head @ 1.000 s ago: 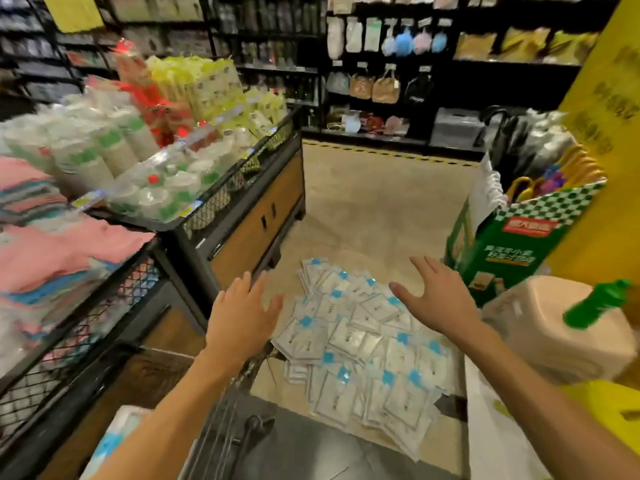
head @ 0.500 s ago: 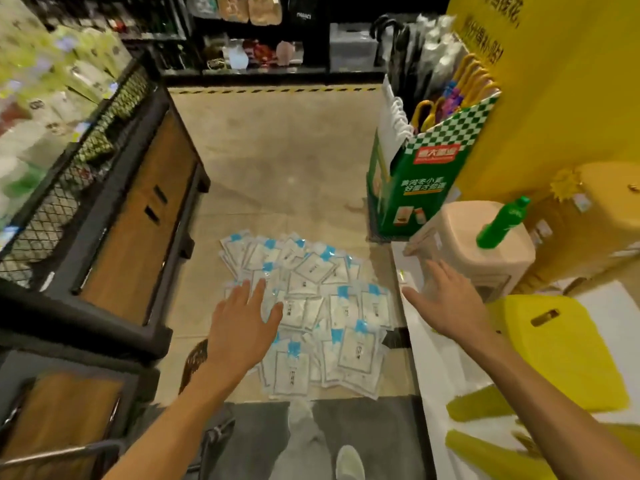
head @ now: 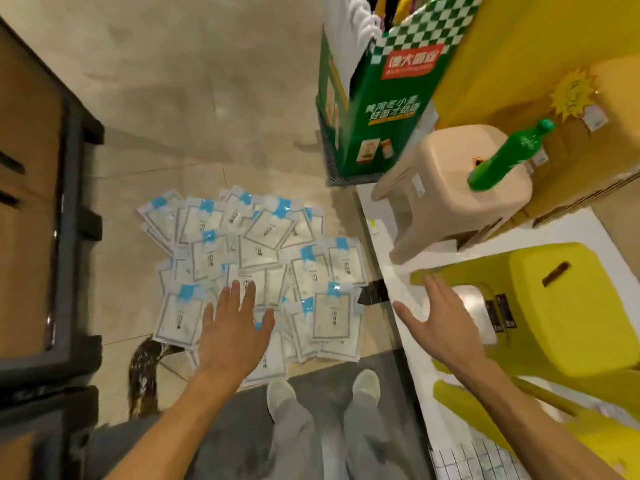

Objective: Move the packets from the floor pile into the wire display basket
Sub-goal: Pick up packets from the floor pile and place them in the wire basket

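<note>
The packets (head: pixel 254 252) on the floor are white with a sky-blue patch at the top and thin dark print down the middle. The floor (head: pixel 194 109) is mottled beige tile. A carton (head: pixel 377 109) is deep green with a green-and-white checkered rim and a red label. One stool (head: pixel 453 181) is pale beige, another (head: pixel 561 306) bright yellow. The bottle (head: pixel 509 157) is vivid green. The cabinet (head: pixel 34 202) is brown wood framed in black.

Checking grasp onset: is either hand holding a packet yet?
No: the left hand and right hand are both spread open above the packets.
</note>
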